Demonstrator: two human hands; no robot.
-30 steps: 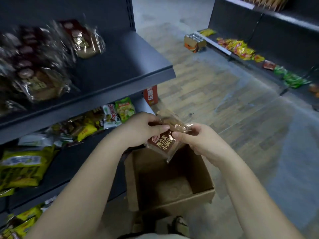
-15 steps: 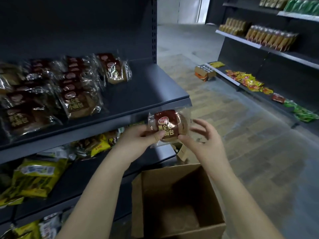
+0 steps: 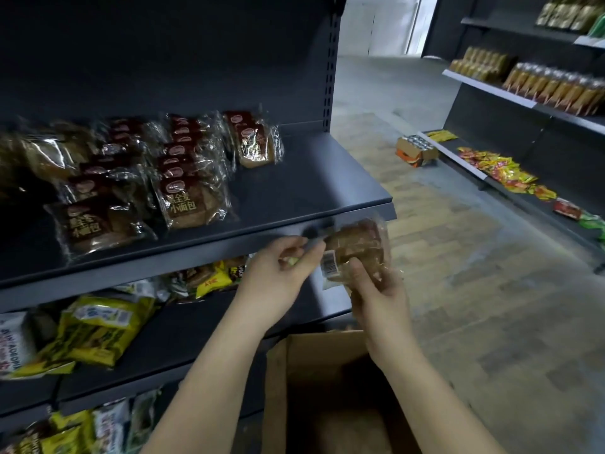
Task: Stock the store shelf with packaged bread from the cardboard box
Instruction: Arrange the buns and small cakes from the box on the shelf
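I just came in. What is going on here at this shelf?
A person is stocking bread. The left hand and right hand together hold one wrapped bread packet at the front edge of the dark shelf, barcode side toward the camera. Rows of similar packets lie on it; the open cardboard box stands below.

Bread packs (image 3: 183, 201) lie on shelf (image 3: 294, 188), above cardboard box (image 3: 327, 388).

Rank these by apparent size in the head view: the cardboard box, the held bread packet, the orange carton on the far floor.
1. cardboard box: largest, also nearest the camera.
2. held bread packet.
3. orange carton: looks smallest, but it sits far off, so its true size is unsure.
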